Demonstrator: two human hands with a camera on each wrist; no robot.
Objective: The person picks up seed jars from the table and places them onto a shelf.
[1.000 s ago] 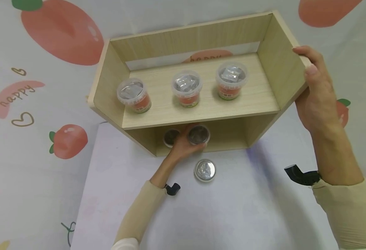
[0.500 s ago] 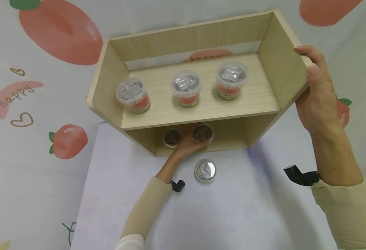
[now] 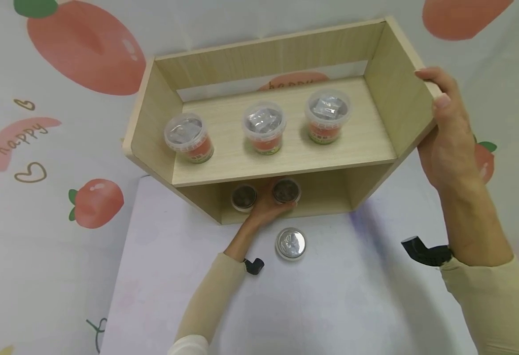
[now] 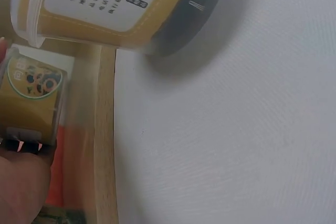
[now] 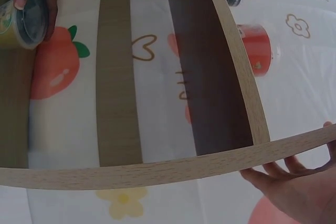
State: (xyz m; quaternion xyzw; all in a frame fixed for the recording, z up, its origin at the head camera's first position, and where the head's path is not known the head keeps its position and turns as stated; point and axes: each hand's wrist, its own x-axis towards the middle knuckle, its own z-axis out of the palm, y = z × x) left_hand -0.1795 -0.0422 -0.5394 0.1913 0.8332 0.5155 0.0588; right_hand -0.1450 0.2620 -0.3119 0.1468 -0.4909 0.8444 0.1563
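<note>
My left hand (image 3: 265, 209) reaches into the lower compartment of the pale wooden shelf unit (image 3: 286, 168). Its fingers and thumb grip a lidded plastic cup (image 3: 286, 191), which has a yellow label in the left wrist view. Just left of that hand stands a second dark-topped cup (image 3: 244, 197), inside the same compartment. On the white table in front sits another lidded cup (image 3: 291, 244) with a shiny top; a yellow-labelled cup (image 4: 105, 14) shows close up in the left wrist view. My right hand (image 3: 452, 133) holds the front edge of the unit's right side panel.
Three clear-lidded cups with red labels stand on the upper board: left cup (image 3: 190, 137), middle cup (image 3: 264, 126), right cup (image 3: 328, 116). Behind the unit hangs a white cloth (image 3: 64, 276) printed with fruit, hearts and words.
My left hand has shifted the gripped cup a little to the right inside the lower compartment, widening the gap from the cup beside it. The right hand stays on the side panel.
</note>
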